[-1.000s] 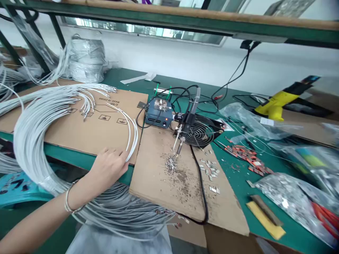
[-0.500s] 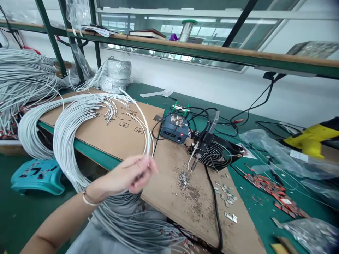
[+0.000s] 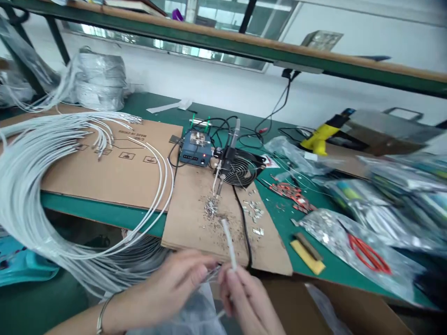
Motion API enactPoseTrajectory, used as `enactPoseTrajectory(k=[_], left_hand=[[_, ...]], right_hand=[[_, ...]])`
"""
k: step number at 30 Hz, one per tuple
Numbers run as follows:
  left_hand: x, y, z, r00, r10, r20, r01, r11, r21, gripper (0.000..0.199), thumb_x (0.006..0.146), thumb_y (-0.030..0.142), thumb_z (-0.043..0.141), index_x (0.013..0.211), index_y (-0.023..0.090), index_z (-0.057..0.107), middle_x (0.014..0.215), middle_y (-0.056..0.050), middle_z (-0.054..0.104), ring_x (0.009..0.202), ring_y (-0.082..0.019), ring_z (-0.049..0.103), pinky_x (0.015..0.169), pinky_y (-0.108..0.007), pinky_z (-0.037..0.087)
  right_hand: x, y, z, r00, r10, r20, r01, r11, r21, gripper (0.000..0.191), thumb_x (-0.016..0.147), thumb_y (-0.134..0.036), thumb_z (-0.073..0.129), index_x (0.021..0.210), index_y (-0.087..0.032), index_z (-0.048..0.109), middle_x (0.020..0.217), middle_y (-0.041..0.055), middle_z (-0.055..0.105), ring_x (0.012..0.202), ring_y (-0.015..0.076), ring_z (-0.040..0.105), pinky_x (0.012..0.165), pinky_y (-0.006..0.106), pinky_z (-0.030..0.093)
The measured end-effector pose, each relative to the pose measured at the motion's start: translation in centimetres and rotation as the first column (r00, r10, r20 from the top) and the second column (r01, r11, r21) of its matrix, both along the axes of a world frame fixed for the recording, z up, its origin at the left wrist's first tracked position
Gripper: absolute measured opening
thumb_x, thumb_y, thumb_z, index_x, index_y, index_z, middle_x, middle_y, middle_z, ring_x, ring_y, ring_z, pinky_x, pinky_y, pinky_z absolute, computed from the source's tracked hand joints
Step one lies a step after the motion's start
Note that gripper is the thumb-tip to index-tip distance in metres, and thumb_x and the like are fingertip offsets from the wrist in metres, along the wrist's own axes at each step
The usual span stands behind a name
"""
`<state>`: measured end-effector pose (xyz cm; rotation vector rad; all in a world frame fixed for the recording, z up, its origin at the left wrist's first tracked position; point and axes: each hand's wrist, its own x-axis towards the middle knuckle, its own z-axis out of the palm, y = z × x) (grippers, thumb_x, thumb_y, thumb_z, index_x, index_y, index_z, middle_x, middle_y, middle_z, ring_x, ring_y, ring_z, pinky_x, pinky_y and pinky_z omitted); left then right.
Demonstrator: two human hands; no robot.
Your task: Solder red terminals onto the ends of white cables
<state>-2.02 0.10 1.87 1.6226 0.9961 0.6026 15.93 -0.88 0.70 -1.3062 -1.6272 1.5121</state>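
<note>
My right hand (image 3: pixel 246 300) is closed around a white cable (image 3: pixel 228 244) at the lower middle. The cable's end sticks up from between thumb and fingers, over the front of the cardboard. Just left of it is my left hand (image 3: pixel 178 281), slightly blurred, fingers stretched toward the right hand and no held thing visible in them. Thin wire ends show near its fingertips; whether they touch it I cannot tell. Behind my left hand, a big bundle of white cables (image 3: pixel 31 218) loops off the bench and back onto a cardboard sheet (image 3: pixel 87 181).
A blue soldering station (image 3: pixel 195 151) stands behind a mounted iron (image 3: pixel 228 160) and a black fan (image 3: pixel 240 172). Metal bits (image 3: pixel 211 207) lie under the iron's tip. To the right are red-handled pliers (image 3: pixel 368 253) on a plastic bag and a yellow tool (image 3: pixel 319 139). A turquoise stool (image 3: pixel 30 263) stands lower left.
My view has swung right. My left hand has come down away from the raised white cables, and my right hand has entered view holding a cable end.
</note>
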Motion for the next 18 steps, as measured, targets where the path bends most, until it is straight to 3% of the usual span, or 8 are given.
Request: enactPoseTrajectory(k=[1, 3, 5, 7, 10, 14, 18], left_hand=[[0.0, 0.4, 0.1, 0.990, 0.136, 0.047, -0.136, 0.991, 0.006, 0.034, 0.094, 0.028, 0.032, 0.113, 0.015, 0.057, 0.116, -0.007, 0.053, 0.108, -0.010, 0.048, 0.096, -0.020, 0.034], [0.2, 1.2, 0.1, 0.955, 0.263, 0.140, -0.258, 0.965, -0.048, 0.033, 0.090, 0.030, 0.042, 0.103, 0.009, 0.062, 0.111, -0.012, 0.056, 0.105, -0.014, 0.052, 0.092, -0.024, 0.039], [0.6, 1.7, -0.3, 0.930, 0.298, 0.215, -0.256, 0.945, -0.201, 0.032, 0.085, 0.034, 0.050, 0.089, 0.006, 0.065, 0.088, -0.012, 0.063, 0.082, -0.014, 0.060, 0.072, -0.023, 0.047], [1.0, 1.8, -0.9, 0.886, 0.353, 0.301, -0.223, 0.893, -0.391, 0.033, 0.079, 0.038, 0.057, 0.082, 0.006, 0.062, 0.070, -0.008, 0.061, 0.062, -0.011, 0.058, 0.057, -0.020, 0.046], [1.5, 1.5, -1.5, 0.819, 0.412, 0.398, -0.144, 0.821, -0.553, 0.035, 0.073, 0.039, 0.065, 0.077, 0.006, 0.053, 0.063, -0.004, 0.058, 0.050, -0.007, 0.054, 0.050, -0.017, 0.044], [2.0, 0.8, -1.5, 0.883, 0.339, 0.326, -0.127, 0.839, -0.529, 0.033, 0.073, 0.035, 0.064, 0.072, 0.007, 0.048, 0.060, -0.001, 0.052, 0.047, -0.005, 0.050, 0.048, -0.016, 0.041], [2.4, 0.5, -1.7, 0.961, 0.235, 0.146, -0.166, 0.911, -0.377, 0.026, 0.079, 0.032, 0.056, 0.073, 0.007, 0.053, 0.059, -0.002, 0.049, 0.051, -0.006, 0.045, 0.050, -0.017, 0.039]], right_hand=[[-0.3, -0.3, -0.8, 0.996, 0.078, 0.047, -0.079, 0.996, 0.036, 0.042, 0.095, -0.044, 0.023, 0.073, -0.014, 0.044, 0.057, 0.0025, 0.044, 0.056, 0.0117, 0.042, 0.059, 0.024, 0.033], [-0.9, -0.9, -2.1, 0.976, 0.177, 0.126, -0.186, 0.980, 0.065, 0.041, 0.096, -0.039, 0.022, 0.072, -0.015, 0.045, 0.062, 0.0031, 0.048, 0.061, 0.0130, 0.045, 0.064, 0.025, 0.032], [-1.1, -1.3, -2.9, 0.964, 0.208, 0.169, -0.222, 0.972, 0.072, 0.039, 0.096, -0.037, 0.024, 0.075, -0.015, 0.048, 0.069, 0.0040, 0.053, 0.070, 0.0146, 0.048, 0.069, 0.025, 0.033], [-0.8, -1.2, -3.2, 0.963, 0.207, 0.172, -0.226, 0.969, 0.101, 0.031, 0.094, -0.033, 0.032, 0.082, -0.016, 0.053, 0.080, 0.0045, 0.058, 0.079, 0.0150, 0.051, 0.073, 0.025, 0.035], [0.3, -0.4, -2.8, 0.982, 0.165, 0.088, -0.179, 0.966, 0.185, 0.019, 0.091, -0.027, 0.041, 0.094, -0.016, 0.057, 0.086, 0.0034, 0.059, 0.073, 0.0113, 0.052, 0.067, 0.021, 0.037], [1.2, 1.1, -1.7, 0.996, -0.071, -0.045, 0.081, 0.955, 0.284, 0.013, 0.085, -0.022, 0.053, 0.097, -0.020, 0.059, 0.075, -0.0003, 0.058, 0.062, 0.0077, 0.049, 0.057, 0.018, 0.037], [1.0, 1.8, -0.9, 0.988, -0.115, -0.108, 0.143, 0.940, 0.309, 0.002, 0.079, -0.018, 0.059, 0.077, -0.016, 0.060, 0.066, -0.0003, 0.054, 0.060, 0.0074, 0.048, 0.055, 0.019, 0.036]])
